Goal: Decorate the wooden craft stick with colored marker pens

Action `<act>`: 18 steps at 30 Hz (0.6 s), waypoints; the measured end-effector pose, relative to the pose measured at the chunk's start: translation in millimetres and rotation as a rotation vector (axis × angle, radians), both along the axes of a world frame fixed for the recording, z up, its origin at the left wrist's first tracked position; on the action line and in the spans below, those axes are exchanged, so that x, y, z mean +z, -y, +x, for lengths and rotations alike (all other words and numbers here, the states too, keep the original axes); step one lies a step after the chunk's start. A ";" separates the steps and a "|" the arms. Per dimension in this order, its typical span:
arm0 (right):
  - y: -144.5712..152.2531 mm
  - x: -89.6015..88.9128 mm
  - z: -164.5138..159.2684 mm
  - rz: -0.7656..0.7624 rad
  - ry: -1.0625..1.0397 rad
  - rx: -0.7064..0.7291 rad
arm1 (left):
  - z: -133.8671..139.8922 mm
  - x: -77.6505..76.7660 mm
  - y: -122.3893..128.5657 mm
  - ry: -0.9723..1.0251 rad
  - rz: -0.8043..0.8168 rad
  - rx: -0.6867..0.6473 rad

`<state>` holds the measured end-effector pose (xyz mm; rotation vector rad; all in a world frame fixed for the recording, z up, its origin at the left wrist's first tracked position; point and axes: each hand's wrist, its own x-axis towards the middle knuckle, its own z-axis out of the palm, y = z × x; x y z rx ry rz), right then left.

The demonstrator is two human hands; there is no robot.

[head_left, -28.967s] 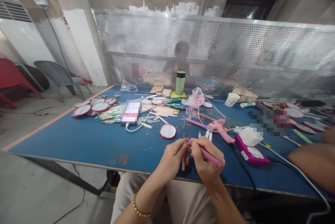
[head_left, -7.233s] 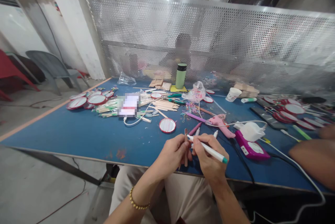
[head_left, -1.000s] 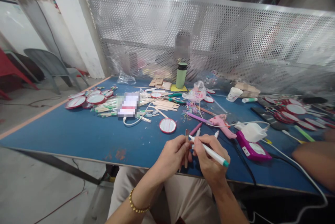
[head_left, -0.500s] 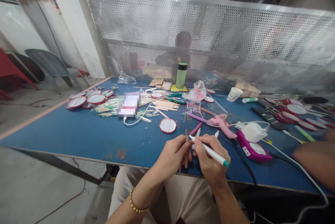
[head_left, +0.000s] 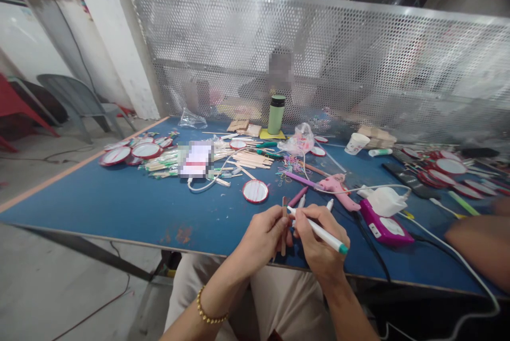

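The fingers (head_left: 280, 219) of the left hand (head_left: 260, 232) pinch one wooden stick (head_left: 283, 245) near the front edge of the table (head_left: 127, 203), and the right hand (head_left: 323, 249) grasps one white marker (head_left: 327, 235), its tip close to the stick. Just beyond lie three other pens (head_left: 298, 196) (one purple, two white) and one red-rimmed disc (head_left: 255, 191); farther, one clear bag (head_left: 299, 142) contains pinkish pieces, and one capped bottle (head_left: 275, 117) stands.

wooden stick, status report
Left hand gripping flat brown wooden stick. Right hand holding white marker with green end, tip near stick. Dark pink pen lying beyond.
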<state>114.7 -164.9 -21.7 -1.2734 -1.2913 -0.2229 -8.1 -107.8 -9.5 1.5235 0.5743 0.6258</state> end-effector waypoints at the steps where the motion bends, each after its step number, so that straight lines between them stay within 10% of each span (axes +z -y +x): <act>1: 0.1 0.8 -0.2 0.001 0.003 0.004 | 0.0 -0.1 -0.1 0.000 -0.002 -0.001; 18: 1.5 2.1 -1.0 -0.022 0.013 -0.003 | 0.1 0.8 -0.1 -0.006 -0.002 0.000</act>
